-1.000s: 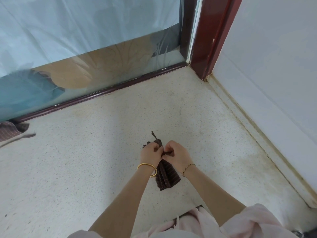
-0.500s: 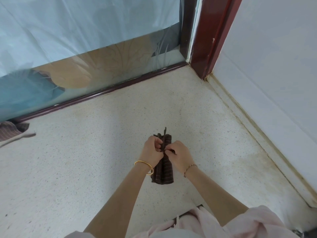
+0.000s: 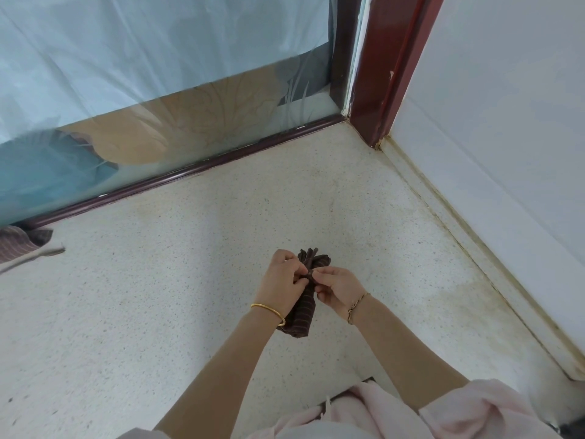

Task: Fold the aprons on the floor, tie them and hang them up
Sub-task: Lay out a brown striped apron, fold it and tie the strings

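Both hands hold a rolled, dark striped apron (image 3: 301, 315) in the air above the speckled floor (image 3: 152, 305), near the corner by the glass door (image 3: 164, 90). The left hand (image 3: 282, 282) curls round the bundle's upper part. The right hand (image 3: 340, 289) pinches a strap end (image 3: 311, 274) at the bundle's middle between thumb and forefinger. A second apron (image 3: 17, 245) lies on the floor at the far left, beside the door's bottom rail.
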`<state>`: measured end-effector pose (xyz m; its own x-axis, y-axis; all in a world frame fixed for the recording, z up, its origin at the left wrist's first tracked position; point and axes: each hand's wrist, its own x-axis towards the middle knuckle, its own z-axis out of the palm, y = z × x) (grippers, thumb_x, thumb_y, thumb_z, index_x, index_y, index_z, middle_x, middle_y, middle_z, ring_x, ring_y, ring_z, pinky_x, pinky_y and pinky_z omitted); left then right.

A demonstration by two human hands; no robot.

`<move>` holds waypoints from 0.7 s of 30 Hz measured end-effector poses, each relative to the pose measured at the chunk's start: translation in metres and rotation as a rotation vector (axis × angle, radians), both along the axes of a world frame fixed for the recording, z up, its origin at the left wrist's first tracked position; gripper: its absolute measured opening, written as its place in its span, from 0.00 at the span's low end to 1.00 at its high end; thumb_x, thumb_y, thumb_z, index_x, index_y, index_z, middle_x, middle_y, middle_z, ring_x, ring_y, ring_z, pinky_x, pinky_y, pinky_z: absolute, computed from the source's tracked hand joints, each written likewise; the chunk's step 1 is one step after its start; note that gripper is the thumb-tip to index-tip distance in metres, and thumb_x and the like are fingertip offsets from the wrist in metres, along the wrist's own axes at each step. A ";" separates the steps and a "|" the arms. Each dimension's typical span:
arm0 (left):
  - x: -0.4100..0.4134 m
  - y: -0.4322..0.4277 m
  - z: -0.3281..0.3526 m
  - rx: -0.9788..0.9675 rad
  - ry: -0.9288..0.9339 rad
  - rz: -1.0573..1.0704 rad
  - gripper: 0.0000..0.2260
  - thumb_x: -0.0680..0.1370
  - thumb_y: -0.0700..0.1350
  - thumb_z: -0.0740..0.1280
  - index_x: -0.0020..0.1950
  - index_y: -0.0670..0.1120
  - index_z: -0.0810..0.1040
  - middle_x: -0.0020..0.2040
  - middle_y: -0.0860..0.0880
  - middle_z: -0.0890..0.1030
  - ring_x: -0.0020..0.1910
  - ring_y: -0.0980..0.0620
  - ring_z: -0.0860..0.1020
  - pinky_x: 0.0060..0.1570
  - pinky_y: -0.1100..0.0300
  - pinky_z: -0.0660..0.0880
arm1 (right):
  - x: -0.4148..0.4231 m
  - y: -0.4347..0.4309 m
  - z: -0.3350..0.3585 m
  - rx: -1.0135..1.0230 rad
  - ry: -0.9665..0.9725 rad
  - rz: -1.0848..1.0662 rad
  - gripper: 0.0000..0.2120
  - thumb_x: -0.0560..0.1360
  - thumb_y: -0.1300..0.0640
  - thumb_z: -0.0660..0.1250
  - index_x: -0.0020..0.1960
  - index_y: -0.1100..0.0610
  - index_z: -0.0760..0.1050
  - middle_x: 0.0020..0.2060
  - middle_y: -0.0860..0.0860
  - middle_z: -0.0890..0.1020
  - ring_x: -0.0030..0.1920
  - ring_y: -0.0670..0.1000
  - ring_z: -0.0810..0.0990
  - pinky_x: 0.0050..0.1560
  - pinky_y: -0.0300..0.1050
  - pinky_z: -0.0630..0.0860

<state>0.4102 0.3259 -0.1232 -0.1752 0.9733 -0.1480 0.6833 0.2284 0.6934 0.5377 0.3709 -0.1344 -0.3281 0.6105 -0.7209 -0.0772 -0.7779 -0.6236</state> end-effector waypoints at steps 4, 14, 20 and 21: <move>-0.001 0.004 0.000 -0.016 0.142 -0.050 0.05 0.75 0.43 0.68 0.46 0.41 0.77 0.54 0.50 0.71 0.50 0.52 0.73 0.52 0.61 0.72 | -0.003 -0.002 -0.002 0.059 -0.016 0.065 0.07 0.77 0.68 0.62 0.42 0.61 0.76 0.31 0.53 0.74 0.24 0.42 0.72 0.26 0.33 0.71; -0.015 0.002 -0.007 -0.154 0.431 -0.211 0.08 0.82 0.45 0.54 0.53 0.45 0.72 0.50 0.47 0.74 0.51 0.47 0.71 0.50 0.55 0.70 | 0.020 0.011 -0.007 0.466 -0.477 0.074 0.15 0.72 0.75 0.60 0.38 0.56 0.65 0.33 0.55 0.71 0.31 0.51 0.69 0.32 0.45 0.71; -0.013 0.001 -0.018 -0.245 0.515 -0.240 0.07 0.81 0.44 0.55 0.54 0.44 0.70 0.52 0.45 0.74 0.51 0.47 0.73 0.48 0.55 0.71 | 0.017 0.011 -0.020 0.391 -0.536 0.055 0.17 0.71 0.75 0.61 0.36 0.56 0.62 0.34 0.55 0.71 0.31 0.52 0.70 0.35 0.47 0.72; -0.014 0.003 -0.019 -0.269 0.543 -0.248 0.07 0.81 0.43 0.56 0.55 0.44 0.70 0.52 0.45 0.74 0.51 0.46 0.73 0.48 0.55 0.71 | 0.016 0.012 -0.022 0.389 -0.545 0.059 0.17 0.71 0.75 0.61 0.36 0.55 0.62 0.34 0.55 0.71 0.33 0.52 0.70 0.37 0.48 0.72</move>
<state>0.3962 0.3284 -0.1420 -0.0684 0.9357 -0.3460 0.9750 0.1362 0.1755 0.5536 0.3828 -0.1563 -0.0206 0.8513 -0.5243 0.3638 -0.4821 -0.7970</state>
